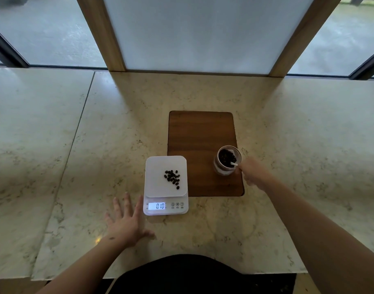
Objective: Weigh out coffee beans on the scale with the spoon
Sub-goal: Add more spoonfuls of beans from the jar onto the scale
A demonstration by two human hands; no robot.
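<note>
A white digital scale [154, 187] stands on the marble counter, its display reading 0.10. Several dark coffee beans [172, 178] lie in a small heap on its platform. To the right, a glass jar [226, 161] of beans stands on a wooden board [194, 136]. A white spoon [234, 164] sticks into the jar's beans, and my right hand [255, 175] holds its handle at the jar's rim; the hand is blurred. My left hand [126, 221] lies flat on the counter just left of the scale, fingers spread, holding nothing.
The marble counter [97, 134] runs wide on both sides, with a seam at the left. A frosted panel in a wooden frame [109, 35] rises at the counter's back edge. The counter's near edge is close to my body.
</note>
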